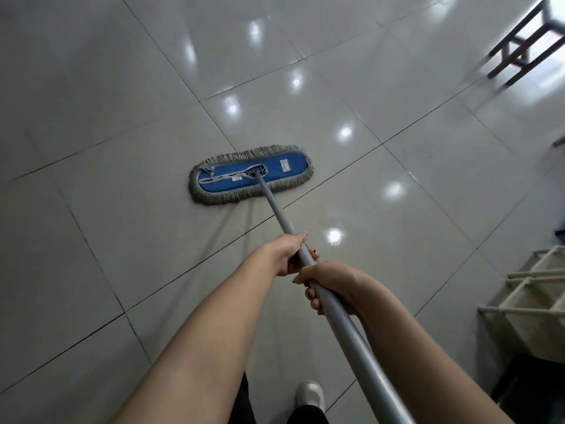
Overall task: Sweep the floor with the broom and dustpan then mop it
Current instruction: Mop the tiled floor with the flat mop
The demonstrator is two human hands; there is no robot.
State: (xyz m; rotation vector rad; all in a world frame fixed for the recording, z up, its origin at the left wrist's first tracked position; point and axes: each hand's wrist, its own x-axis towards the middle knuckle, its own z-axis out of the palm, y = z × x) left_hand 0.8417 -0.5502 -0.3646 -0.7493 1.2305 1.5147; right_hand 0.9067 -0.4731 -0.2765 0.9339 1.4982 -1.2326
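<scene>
A flat mop head [284, 169], blue on top with a grey fringe, lies flat on the glossy tiled floor [107, 209] ahead of me. Its grey metal handle [275, 209] runs back toward the lower right. My left hand [287, 254] grips the handle further down toward the head. My right hand [328, 284] grips it just behind, closer to my body. Faint damp streaks trail on the tiles behind the mop head. No broom or dustpan is in view.
A dark wooden stool [519, 47] stands at the upper right. A cream rack of rails [532, 301] sits at the right edge, with a dark object below it. My light shoe [310, 396] is at the bottom, under the handle.
</scene>
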